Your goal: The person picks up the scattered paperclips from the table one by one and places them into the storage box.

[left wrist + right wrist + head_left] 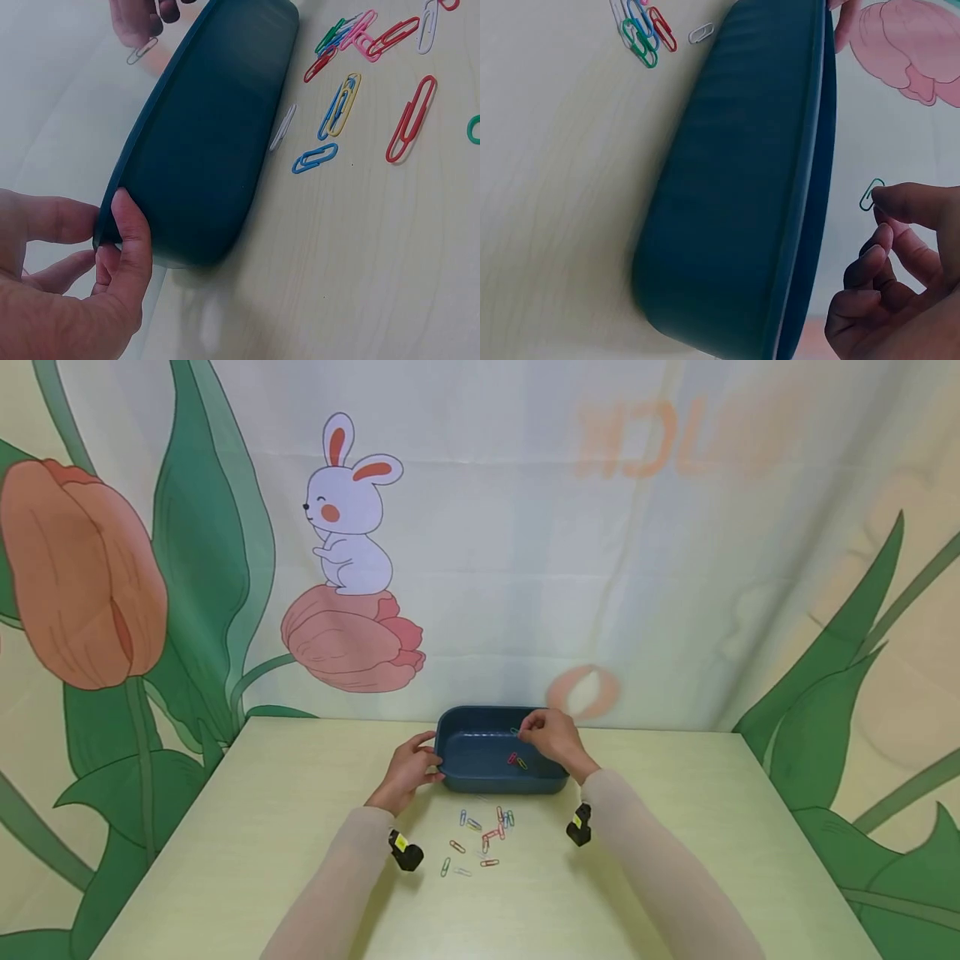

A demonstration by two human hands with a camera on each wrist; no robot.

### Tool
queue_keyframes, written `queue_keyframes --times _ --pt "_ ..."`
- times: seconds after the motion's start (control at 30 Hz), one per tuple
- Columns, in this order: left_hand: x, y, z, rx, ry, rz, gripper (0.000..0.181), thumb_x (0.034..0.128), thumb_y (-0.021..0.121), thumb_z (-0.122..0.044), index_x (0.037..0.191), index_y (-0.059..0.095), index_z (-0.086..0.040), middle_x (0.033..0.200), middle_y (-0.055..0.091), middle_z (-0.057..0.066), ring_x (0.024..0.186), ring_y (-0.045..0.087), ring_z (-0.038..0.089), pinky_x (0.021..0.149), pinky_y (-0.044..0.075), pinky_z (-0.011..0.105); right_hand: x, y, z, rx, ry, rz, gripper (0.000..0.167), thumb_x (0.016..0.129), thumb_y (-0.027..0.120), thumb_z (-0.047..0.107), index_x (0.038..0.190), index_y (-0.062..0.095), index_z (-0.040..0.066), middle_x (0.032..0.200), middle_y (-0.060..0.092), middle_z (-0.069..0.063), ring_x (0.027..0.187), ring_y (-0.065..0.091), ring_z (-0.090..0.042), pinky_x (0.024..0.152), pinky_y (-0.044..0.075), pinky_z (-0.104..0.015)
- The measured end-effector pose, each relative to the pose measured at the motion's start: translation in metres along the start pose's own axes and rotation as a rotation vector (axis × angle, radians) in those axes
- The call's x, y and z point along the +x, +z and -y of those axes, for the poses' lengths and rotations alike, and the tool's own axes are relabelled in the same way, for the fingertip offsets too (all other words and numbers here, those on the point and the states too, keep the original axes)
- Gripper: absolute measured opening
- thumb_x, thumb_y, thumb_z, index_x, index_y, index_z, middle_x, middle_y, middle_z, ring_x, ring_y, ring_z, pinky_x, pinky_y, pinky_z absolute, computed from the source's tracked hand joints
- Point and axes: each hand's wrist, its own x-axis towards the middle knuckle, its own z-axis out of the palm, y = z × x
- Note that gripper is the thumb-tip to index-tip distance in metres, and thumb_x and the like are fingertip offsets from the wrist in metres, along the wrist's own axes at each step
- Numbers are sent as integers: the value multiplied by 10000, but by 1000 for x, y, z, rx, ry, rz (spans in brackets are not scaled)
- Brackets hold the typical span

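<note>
A dark blue rectangular plastic bin (502, 785) stands at the back of the table. My left hand (406, 770) holds its left end, with the thumb on the outer wall and fingers at the rim in the left wrist view. Over the bin's right part, my right hand (553, 737) pinches a green paper clip (871, 195) between thumb and forefinger. On the bin's floor lie a red paper clip (512, 758) and a yellow paper clip (522, 763).
Several coloured paper clips lie scattered in front of the bin, among them a red one (411, 120), a blue one (315, 158) and a green one (446, 867). A printed curtain (480, 543) hangs right behind the table (300, 827).
</note>
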Motion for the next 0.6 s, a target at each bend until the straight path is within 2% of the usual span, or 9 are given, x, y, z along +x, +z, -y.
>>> queue_keyframes --times 0.13,0.43,0.6 --pt "-1 1 1 7 -6 -1 584 926 529 9 1483 418 -131 1175 492 175 779 590 190 784 588 333 3 4 0 -31 12 -6 61 901 692 210 866 708 162 864 682 -26 743 585 -193 662 453 -322" --pt "0 0 0 7 -15 8 601 931 531 -2 1503 390 -119 1184 471 149 849 596 219 808 589 357 11 11 -6 -57 69 1 64 897 698 231 857 733 195 955 712 -16 840 630 -211 748 513 -377" --pt "1 -1 0 1 -17 6 605 926 537 -1 1501 394 -122 1225 470 183 885 609 249 782 591 326 13 12 -8 -70 65 16 129 892 698 235 981 761 167 1045 721 -37 930 649 -241 810 533 -419"
